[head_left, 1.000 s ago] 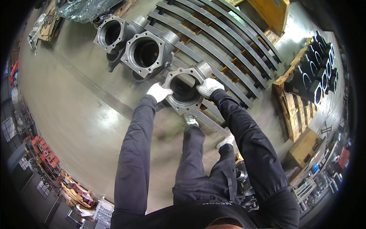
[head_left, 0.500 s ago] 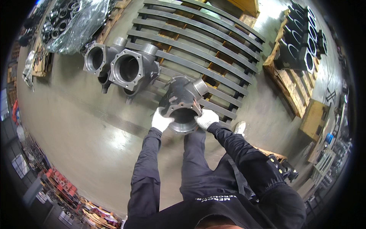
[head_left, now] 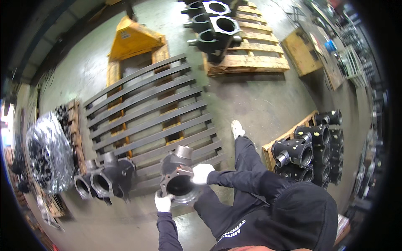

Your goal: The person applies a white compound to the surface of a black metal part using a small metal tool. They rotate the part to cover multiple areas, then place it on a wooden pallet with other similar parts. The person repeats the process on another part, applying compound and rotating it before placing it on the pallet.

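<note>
Both white-gloved hands clasp the dark metal casting (head_left: 178, 180): left hand (head_left: 163, 202) under its flange, right hand (head_left: 202, 173) on its side. Such weight wants level, close carrying above the grey slatted pallet (head_left: 146, 117).

Both gloved hands are on the grey cast housing (head_left: 178, 180), held up off the floor with its round flanged mouth facing the camera. Left hand (head_left: 163, 203) takes the flange at seven o'clock, right hand (head_left: 202, 173) at three o'clock. At nine o'clock of it, two matching housings (head_left: 104, 180) sit side by side on the edge of the dark steel slatted rack (head_left: 146, 121). A yellow pallet truck (head_left: 133, 38) sits at twelve o'clock. More castings on wooden pallets (head_left: 251, 58) at one and three o'clock.
</note>
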{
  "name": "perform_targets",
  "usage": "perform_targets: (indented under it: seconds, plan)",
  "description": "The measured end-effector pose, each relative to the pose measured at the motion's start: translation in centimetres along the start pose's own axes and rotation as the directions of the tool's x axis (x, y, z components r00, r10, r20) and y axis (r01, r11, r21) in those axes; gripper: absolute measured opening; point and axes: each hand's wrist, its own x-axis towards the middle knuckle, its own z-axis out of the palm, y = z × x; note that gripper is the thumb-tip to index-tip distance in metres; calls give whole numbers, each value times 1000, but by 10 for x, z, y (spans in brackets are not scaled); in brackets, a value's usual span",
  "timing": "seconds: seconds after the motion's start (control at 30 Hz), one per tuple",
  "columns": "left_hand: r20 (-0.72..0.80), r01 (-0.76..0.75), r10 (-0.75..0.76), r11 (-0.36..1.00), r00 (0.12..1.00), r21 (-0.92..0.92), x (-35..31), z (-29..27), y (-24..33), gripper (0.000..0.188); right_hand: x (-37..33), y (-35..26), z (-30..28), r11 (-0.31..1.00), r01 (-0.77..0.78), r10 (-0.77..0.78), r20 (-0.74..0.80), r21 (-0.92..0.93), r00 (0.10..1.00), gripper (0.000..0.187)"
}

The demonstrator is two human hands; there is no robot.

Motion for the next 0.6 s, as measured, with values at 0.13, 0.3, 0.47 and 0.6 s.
perform_targets:
  seconds: [0.13, 0.3, 0.47, 0.6]
  plan:
    - [132, 32, -46, 994, 990, 105, -59, 70, 67, 49, -80, 48, -71, 990, -131, 133, -31, 57, 991, 41]
    - [225, 89, -129, 980, 966, 179, -124, 213, 175, 81, -170, 144, -187, 953, -245, 256, -41, 176, 966, 41]
    - [344, -159, 4, 893, 939, 422, -168, 367, 260, 82, -265, 259, -294, 895, -282, 357, -176, 344, 918, 41]
    - [584, -488, 143, 722, 799, 491, -179, 486, 343, 72, -319, 325, -370, 802, -404, 561, -320, 440, 763, 40]
